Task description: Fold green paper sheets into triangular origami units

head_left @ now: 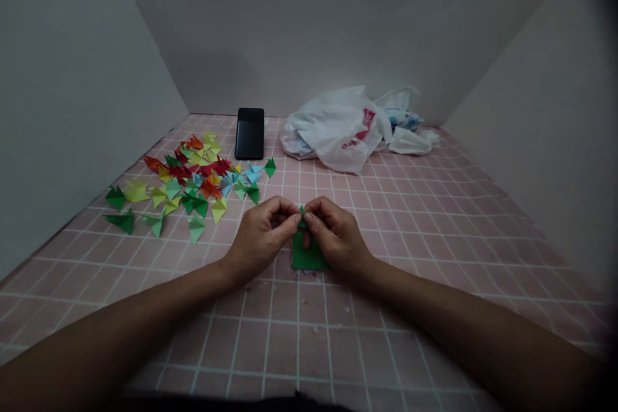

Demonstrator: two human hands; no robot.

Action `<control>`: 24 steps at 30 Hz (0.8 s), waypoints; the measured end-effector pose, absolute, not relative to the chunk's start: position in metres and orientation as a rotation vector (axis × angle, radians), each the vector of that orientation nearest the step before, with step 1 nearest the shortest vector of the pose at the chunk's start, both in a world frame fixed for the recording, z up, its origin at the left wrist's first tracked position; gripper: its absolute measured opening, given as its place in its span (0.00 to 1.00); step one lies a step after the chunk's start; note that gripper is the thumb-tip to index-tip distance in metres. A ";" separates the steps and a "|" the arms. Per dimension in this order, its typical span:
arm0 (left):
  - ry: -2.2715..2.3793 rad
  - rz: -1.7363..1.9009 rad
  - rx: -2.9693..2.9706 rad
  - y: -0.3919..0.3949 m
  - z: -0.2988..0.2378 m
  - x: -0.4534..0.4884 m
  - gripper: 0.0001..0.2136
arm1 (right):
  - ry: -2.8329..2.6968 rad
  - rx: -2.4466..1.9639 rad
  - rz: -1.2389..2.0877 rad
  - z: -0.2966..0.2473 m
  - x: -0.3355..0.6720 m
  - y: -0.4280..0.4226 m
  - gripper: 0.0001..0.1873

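Left forearm [120,335] and right forearm [463,335] reach in from the lower corners across a pink tiled surface [386,309] marked with a white grid. Near the middle, the left hand [261,239] and right hand [338,236] curl inward, both gripping a small green paper fold [302,212] between their fingertips. Below them, a green paper square [309,257] lies flat on the tiles; the fingers hide the area where it meets the fold, so I cannot tell whether the two are joined. Such paper looks thin, light and easily creased, so it is best held by an edge or an existing fold, with gentle fingertip pressure. Left of the hands spreads a loose heap of folded paper triangles [193,180] in red, orange, yellow, green and pale blue. Farther back lie a black phone [250,134] and a crumpled white plastic bag [338,132], with a grey wall [72,109] along the left side.
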State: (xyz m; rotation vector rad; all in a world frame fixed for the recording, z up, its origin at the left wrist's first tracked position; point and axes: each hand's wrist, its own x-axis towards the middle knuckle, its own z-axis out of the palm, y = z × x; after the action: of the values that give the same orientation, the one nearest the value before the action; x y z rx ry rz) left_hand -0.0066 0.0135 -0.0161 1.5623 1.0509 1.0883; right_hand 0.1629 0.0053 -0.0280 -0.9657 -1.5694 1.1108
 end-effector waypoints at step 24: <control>1.055 1.289 1.825 0.011 -0.014 -0.006 0.07 | -1.478 -0.868 1.330 -0.024 0.160 0.001 0.09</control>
State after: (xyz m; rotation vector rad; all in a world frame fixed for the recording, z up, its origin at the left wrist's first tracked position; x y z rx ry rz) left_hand -0.0064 0.0110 -0.0137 1.8246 1.0553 1.2885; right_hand 0.1596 0.0012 -0.0238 -0.8676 -1.4779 1.3299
